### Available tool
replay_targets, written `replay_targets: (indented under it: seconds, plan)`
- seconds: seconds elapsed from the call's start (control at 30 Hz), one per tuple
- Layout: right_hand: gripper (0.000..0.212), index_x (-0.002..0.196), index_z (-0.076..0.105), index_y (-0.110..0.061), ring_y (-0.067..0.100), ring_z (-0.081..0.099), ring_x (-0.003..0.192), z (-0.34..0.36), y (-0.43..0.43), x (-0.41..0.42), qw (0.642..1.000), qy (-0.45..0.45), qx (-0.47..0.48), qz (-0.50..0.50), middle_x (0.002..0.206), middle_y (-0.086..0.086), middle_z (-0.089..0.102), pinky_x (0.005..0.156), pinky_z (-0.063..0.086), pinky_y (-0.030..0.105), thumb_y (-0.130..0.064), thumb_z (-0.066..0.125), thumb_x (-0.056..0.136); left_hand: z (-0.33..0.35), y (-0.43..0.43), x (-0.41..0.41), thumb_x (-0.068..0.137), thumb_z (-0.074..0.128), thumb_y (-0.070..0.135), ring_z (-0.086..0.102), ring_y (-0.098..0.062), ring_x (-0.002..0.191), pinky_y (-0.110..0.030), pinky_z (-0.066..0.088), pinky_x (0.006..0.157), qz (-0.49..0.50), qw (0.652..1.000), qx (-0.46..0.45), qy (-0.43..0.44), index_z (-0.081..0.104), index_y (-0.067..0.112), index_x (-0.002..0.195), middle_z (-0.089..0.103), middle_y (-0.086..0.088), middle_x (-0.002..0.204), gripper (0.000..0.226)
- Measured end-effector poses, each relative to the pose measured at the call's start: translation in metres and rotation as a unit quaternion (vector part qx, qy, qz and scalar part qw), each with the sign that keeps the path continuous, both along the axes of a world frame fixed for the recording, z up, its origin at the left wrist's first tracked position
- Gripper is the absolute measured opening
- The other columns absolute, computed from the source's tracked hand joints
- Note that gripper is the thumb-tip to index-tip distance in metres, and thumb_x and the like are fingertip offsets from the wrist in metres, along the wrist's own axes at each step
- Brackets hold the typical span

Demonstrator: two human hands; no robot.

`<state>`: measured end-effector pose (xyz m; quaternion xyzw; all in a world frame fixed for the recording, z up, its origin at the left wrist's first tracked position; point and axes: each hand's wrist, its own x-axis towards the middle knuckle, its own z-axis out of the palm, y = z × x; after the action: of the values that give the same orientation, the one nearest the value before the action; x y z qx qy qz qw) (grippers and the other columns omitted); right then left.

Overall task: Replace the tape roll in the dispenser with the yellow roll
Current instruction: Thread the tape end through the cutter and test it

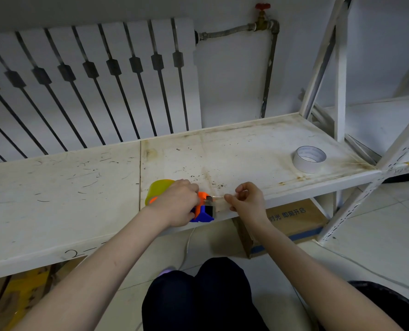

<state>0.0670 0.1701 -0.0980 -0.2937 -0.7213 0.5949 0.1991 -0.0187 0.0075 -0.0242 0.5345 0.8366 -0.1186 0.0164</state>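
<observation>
Head view: a scuffed white metal shelf (79,187) is seen from above, with both bare forearms reaching over its near edge. An orange, blue and black plastic tape dispenser (204,210) is held at that near edge, roughly at the middle of the shelf. The left hand (177,204) is closed around the dispenser's body, its fingers (192,187) curled over the orange top. A translucent yellow tape roll (158,189) is seated in the dispenser, and is seen just left of and behind the left hand. Just right of the dispenser, the right hand (246,199) is pinched shut, thumb against forefinger, on the end of a thin clear-looking tape strip (216,198) that is stretched between the dispenser's front and the fingertips. A white tape roll (309,159) is laid flat at the far right of the shelf, well apart from both hands. Below the shelf, on the right, a brown cardboard box (291,223) with blue print is seen on the tiled floor. Dark-trousered knees (198,295) are seen at the near edge.
</observation>
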Motion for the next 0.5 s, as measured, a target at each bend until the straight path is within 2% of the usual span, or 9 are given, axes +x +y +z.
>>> replay_targets:
  seconds: [0.3, 0.4, 0.5]
  plan:
    - [0.022, 0.091, 0.05, -0.006, 0.012, 0.056, 0.055, -0.012, -0.007, -0.005, 0.999, 0.011, 0.005, -0.031, 0.069, 0.004, 0.053, 0.069, 0.056, 0.041, -0.012, 0.069, 0.082, -0.006, -0.002, 0.006, 0.087, 0.051, 0.028, 0.041, -0.028, 0.118, -0.037, 0.029, 0.104, -0.012, 0.997, -0.036, 0.067, 0.055, 0.006, 0.118, 0.047, -0.011, 0.125, 0.038]
    - [0.022, 0.091, 0.05, -0.009, 0.017, 0.059, 0.061, -0.012, -0.008, -0.008, 0.999, 0.008, 0.016, -0.034, 0.072, 0.006, 0.056, 0.069, 0.055, 0.039, -0.013, 0.069, 0.082, -0.01, -0.003, 0.007, 0.087, 0.049, 0.025, 0.037, -0.029, 0.122, -0.04, 0.026, 0.109, -0.023, 0.993, -0.054, 0.105, 0.053, 0.005, 0.121, 0.045, -0.011, 0.129, 0.039]
    - [0.021, 0.089, 0.049, -0.013, 0.021, 0.06, 0.067, -0.012, -0.008, -0.01, 0.999, -0.005, 0.025, -0.03, 0.073, 0.005, 0.057, 0.072, 0.056, 0.039, -0.014, 0.069, 0.082, -0.017, -0.006, 0.013, 0.09, 0.046, 0.024, 0.035, -0.031, 0.127, -0.047, 0.018, 0.115, -0.032, 0.983, -0.102, 0.148, 0.046, 0.003, 0.132, 0.045, -0.012, 0.132, 0.046]
